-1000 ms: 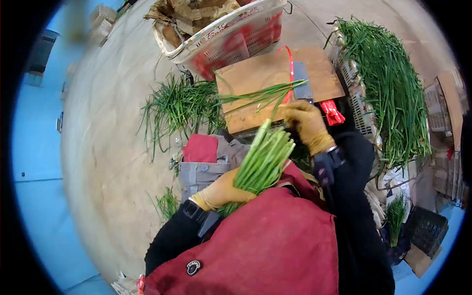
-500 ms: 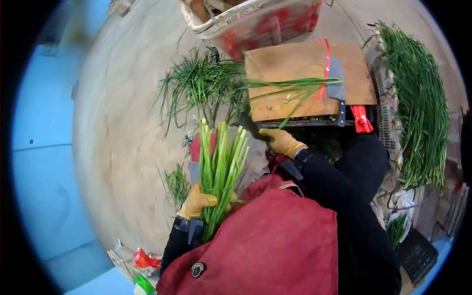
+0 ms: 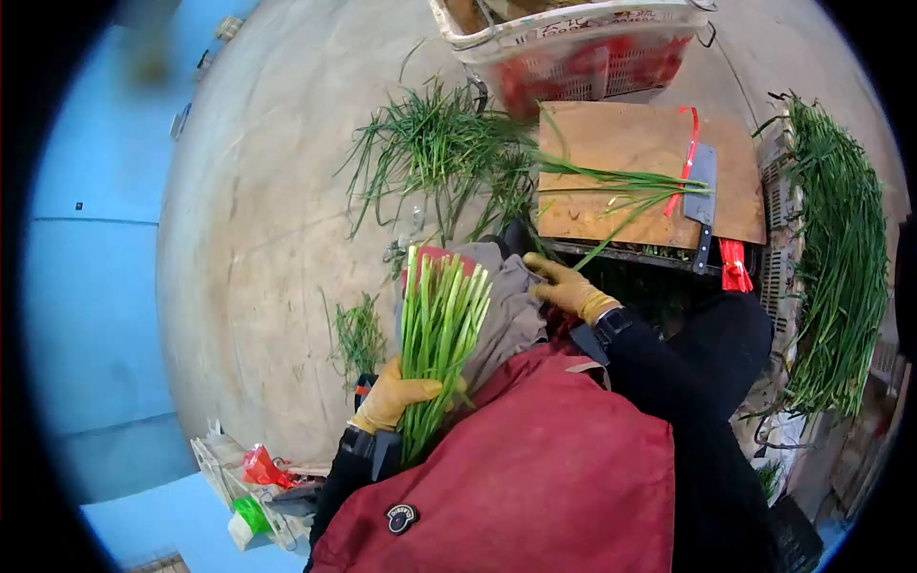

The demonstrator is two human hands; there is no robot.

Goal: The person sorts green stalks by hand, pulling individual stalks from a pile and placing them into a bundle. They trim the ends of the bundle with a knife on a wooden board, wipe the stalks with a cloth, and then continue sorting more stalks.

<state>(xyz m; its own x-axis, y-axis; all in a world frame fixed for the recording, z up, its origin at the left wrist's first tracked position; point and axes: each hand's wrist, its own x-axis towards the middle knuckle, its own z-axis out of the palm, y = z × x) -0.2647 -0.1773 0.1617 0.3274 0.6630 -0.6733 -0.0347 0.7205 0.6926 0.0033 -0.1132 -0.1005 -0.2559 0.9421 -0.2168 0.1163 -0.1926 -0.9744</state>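
Head camera looks down past a red apron (image 3: 535, 458), and I see the left hand (image 3: 394, 399), in a yellow glove, with its fingers clamped round the lower end of a thick bundle of green chive stalks (image 3: 439, 329), held upright above the lap. The right hand (image 3: 564, 286), also gloved, lies with fingers apart on grey cloth (image 3: 511, 310) just below the near edge of a brown wooden cutting board (image 3: 621, 143), holding nothing. A few loose green stalks (image 3: 611, 181) lie across the board, and a steel cleaver (image 3: 702, 186) rests at its right edge. I judge the work partly done: one bundle is gathered, while a scattered pile of greens (image 3: 430, 143) on the concrete floor (image 3: 248, 239) and a long heap of green stalks (image 3: 841, 258) on crates at right remain unsorted.
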